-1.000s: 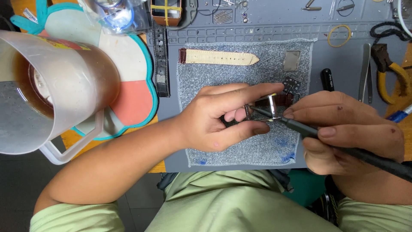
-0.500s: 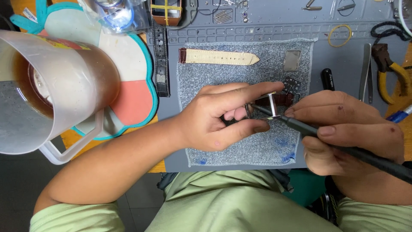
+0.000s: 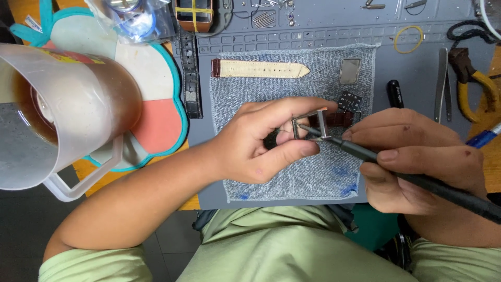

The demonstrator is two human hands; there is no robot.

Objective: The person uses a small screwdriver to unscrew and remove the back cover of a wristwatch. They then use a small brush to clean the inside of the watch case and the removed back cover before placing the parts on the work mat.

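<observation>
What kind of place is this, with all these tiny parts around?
Probably a watch repair bench: a cream leather watch strap lies on a grey denim cloth, the left hand holds a silver metal buckle, and yellow-handled pliers lie nearby.

grey counter [image 3: 417, 73] carries denim cloth [image 3: 313, 177] at centre. on cloth's far edge: cream strap [image 3: 258, 69], small metal plate [image 3: 349, 71]. left of cloth: dark strap [image 3: 191, 78], flower-shaped mat [image 3: 151, 104]. right of cloth: tweezers [image 3: 442, 83], yellow-handled pliers [image 3: 472, 78], rubber band [image 3: 407, 39].
</observation>
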